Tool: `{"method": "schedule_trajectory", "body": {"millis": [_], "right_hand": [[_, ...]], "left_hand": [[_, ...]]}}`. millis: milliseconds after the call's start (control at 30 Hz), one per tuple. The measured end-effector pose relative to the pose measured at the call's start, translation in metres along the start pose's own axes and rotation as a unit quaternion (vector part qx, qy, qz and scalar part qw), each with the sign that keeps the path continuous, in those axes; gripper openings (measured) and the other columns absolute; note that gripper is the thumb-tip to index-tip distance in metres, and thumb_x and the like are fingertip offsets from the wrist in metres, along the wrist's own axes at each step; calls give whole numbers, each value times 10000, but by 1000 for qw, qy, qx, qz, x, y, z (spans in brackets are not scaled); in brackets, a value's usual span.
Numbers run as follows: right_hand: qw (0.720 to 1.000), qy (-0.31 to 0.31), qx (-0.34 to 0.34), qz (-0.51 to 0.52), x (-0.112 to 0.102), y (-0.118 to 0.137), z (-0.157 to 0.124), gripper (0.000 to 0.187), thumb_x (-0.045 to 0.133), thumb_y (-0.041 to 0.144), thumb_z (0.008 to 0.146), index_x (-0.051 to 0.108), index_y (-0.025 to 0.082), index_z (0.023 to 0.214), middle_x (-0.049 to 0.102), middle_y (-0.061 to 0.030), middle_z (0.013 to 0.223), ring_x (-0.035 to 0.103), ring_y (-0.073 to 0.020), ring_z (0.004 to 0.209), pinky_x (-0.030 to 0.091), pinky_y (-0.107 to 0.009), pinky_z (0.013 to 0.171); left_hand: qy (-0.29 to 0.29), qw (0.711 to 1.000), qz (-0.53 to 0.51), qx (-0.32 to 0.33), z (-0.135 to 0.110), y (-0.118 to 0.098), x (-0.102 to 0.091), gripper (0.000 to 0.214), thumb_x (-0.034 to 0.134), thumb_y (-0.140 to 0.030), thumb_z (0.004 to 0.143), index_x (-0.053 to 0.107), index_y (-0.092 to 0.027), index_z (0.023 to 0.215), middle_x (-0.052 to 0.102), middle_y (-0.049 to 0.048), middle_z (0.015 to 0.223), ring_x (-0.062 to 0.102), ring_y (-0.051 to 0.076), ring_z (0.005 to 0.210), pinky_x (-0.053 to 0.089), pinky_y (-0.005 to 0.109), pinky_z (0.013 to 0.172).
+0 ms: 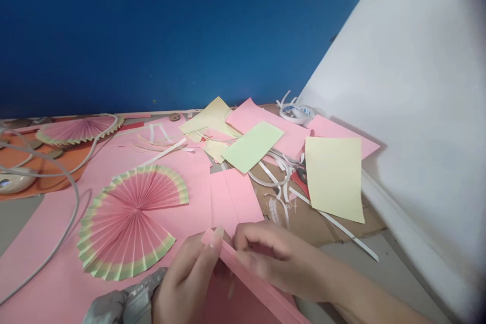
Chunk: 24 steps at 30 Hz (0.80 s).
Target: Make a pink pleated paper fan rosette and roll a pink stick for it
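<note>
My left hand [195, 266] pinches the upper end of a folded pink paper strip [261, 283], thumb on top. Farther along the same strip, my right hand [268, 253] grips its edge between thumb and curled fingers. The strip slants down to the right and leaves the bottom of the view. To the left of my hands lies a pleated paper fan [132, 223], pink with a yellow and green rim, spread in most of a circle. Beneath it is a large pink sheet [49, 263]. Another pink piece [235, 195] with a crease lies just beyond my hands.
A pale yellow sheet [334, 177], a green sheet [252, 147] and white paper strips [349, 235] lie over cardboard [315, 228]. A tape roll [296, 113] sits at the back. On the left are a second fan [79, 130] and a looping cable [76, 202]. Walls bound the back and right.
</note>
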State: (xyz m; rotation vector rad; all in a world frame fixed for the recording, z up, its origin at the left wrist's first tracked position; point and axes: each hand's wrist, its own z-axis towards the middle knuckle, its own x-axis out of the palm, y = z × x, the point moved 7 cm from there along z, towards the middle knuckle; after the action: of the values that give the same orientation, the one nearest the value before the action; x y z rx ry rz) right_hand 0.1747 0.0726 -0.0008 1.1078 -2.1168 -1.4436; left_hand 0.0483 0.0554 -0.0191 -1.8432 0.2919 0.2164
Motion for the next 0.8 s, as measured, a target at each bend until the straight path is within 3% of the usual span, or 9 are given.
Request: {"method": "schedule_trajectory", "body": {"millis": [133, 267, 433, 600, 700, 800], "right_hand": [[1000, -13, 0, -6, -2, 3, 1, 199, 430, 270, 884, 382, 203, 703, 366, 55, 667, 306, -100, 607, 260, -222, 527], [999, -40, -18, 6, -3, -3, 1, 175, 419, 185, 850, 376, 201, 681, 342, 63, 639, 293, -95, 588, 245, -220, 517], [1000, 8, 0, 28, 4, -10, 1, 179, 439, 179, 852, 386, 199, 681, 353, 58, 649, 293, -91, 577, 239, -215, 506], [978, 15, -72, 196, -1, 1, 3, 285, 365, 314, 932, 503, 164, 734, 470, 0, 723, 453, -123, 692, 375, -251, 660], [963, -6, -102, 250, -1, 7, 4, 167, 468, 336, 904, 492, 175, 940, 531, -22, 823, 525, -134, 756, 401, -275, 702], [974, -41, -94, 202, 4, 7, 5, 335, 665, 358, 779, 404, 218, 935, 548, -4, 847, 543, -136, 773, 404, -263, 674]], "left_hand": [[-15, 999, -9, -28, -4, 2, -3, 357, 507, -456, 819, 564, -238, 542, 618, -15, 601, 596, 166, 641, 482, 227, 636], [58, 997, -55, 12, 2, -5, 5, 436, 473, -473, 847, 440, -206, 503, 472, -40, 495, 480, 115, 508, 415, 208, 564], [109, 989, -76, 60, 9, -11, 9, 371, 418, -442, 891, 457, -193, 619, 386, -49, 556, 387, 102, 520, 350, 200, 509], [144, 982, -124, 21, 11, -5, 14, 384, 475, -444, 875, 489, -179, 597, 465, -48, 485, 414, 88, 471, 346, 196, 496], [103, 971, -217, 13, 15, 3, 9, 351, 482, -455, 877, 489, -190, 646, 490, -56, 472, 455, 93, 449, 376, 201, 490], [55, 969, -239, 36, 18, 5, 1, 328, 491, -433, 879, 492, -195, 654, 499, -56, 516, 477, 94, 466, 400, 205, 498]]}}
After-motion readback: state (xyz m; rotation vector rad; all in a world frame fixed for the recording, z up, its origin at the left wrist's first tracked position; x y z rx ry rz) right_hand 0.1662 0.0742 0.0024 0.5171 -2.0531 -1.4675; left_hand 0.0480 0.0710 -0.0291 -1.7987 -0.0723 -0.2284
